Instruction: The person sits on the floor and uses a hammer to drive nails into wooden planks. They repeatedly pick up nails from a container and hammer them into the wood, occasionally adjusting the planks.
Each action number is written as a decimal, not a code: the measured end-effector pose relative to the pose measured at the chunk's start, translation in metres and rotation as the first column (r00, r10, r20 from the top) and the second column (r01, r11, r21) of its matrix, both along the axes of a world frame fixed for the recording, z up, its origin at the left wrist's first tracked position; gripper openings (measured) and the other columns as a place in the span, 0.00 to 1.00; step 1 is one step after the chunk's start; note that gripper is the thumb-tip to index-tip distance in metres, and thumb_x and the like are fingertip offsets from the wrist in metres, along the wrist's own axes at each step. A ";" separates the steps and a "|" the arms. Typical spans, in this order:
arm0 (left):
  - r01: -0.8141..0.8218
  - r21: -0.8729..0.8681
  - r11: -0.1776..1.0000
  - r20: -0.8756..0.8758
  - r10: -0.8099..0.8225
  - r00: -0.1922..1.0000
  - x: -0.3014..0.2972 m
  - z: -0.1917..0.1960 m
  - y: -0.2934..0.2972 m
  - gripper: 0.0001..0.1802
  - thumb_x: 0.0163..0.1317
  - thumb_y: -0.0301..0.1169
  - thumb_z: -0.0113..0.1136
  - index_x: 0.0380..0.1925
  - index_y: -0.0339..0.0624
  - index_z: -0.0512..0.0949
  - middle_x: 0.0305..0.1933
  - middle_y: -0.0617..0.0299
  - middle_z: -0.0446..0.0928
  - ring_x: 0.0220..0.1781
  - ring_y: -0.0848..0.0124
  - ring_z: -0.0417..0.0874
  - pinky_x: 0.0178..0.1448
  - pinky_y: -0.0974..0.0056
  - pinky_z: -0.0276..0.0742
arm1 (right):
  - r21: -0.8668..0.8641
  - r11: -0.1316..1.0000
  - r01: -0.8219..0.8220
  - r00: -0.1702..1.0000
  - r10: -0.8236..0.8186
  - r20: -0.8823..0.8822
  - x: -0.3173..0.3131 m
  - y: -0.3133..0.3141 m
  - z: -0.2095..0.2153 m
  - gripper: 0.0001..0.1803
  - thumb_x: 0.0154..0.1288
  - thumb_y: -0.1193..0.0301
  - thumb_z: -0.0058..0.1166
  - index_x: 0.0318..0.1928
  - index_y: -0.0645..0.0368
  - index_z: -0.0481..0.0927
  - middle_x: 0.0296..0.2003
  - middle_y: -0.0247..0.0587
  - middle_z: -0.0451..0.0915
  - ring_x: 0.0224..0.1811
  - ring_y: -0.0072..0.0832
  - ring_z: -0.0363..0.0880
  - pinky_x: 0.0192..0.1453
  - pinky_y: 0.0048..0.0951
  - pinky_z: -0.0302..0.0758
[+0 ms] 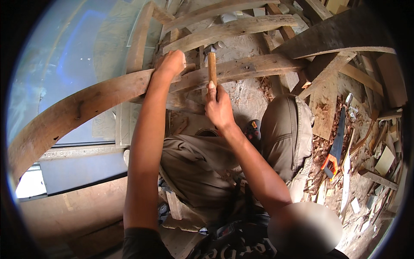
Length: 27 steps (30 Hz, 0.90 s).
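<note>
My right hand (219,105) is wrapped round the wooden handle of a hammer (212,67). The hammer points away from me, its metal head just in front of a long wooden beam. Left of it, my left hand (171,64) is closed in a fist at the end of a curved wooden board (95,96), where this meets the straighter beam (246,69). The fingers are curled out of sight, so what they hold, if anything, is hidden. The curved board sweeps from there toward the lower left.
More wooden beams (233,28) form a frame beyond my hands. A handsaw (335,144) with an orange handle lies among shavings and offcuts at right. A large bluish glassy panel (69,56) stands at left. My bent knee (284,129) is close to my right forearm.
</note>
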<state>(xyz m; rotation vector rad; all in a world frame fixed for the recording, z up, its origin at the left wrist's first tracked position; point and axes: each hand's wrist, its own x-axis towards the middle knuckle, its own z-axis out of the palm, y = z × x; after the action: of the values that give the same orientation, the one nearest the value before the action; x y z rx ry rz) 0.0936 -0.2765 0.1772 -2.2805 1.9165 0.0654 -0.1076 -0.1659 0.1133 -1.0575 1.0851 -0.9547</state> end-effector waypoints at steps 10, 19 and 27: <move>-0.140 0.086 0.986 0.049 0.136 0.990 -0.027 0.023 0.004 0.12 0.59 0.30 0.66 0.44 0.46 0.85 0.55 0.51 0.83 0.58 0.53 0.83 0.62 0.52 0.80 | -0.030 0.983 -0.183 0.979 0.179 -0.097 0.003 -0.016 0.005 0.26 0.81 0.55 0.38 0.42 0.70 0.74 0.29 0.63 0.77 0.33 0.56 0.76 0.37 0.51 0.73; -0.170 0.071 0.983 0.073 0.165 0.984 -0.034 0.029 0.008 0.14 0.58 0.29 0.65 0.45 0.44 0.85 0.56 0.51 0.82 0.58 0.52 0.83 0.61 0.53 0.80 | -0.227 0.973 -0.048 0.977 -0.001 -0.212 -0.003 -0.020 0.014 0.22 0.80 0.58 0.41 0.42 0.70 0.72 0.26 0.62 0.77 0.25 0.56 0.77 0.30 0.51 0.73; -0.168 -0.002 0.986 0.109 0.167 0.980 -0.029 0.021 0.011 0.10 0.58 0.31 0.65 0.41 0.45 0.86 0.51 0.48 0.83 0.57 0.51 0.83 0.60 0.51 0.79 | -0.323 0.945 -0.059 0.996 0.036 -0.079 -0.013 -0.044 0.006 0.16 0.75 0.63 0.52 0.41 0.66 0.69 0.24 0.50 0.78 0.18 0.37 0.79 0.24 0.40 0.74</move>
<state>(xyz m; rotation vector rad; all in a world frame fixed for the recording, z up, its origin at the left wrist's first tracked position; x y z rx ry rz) 0.0646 -0.2660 0.1983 -2.3826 1.6667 -0.0314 -0.1209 -0.2100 0.1195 -1.3908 0.9747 -1.0877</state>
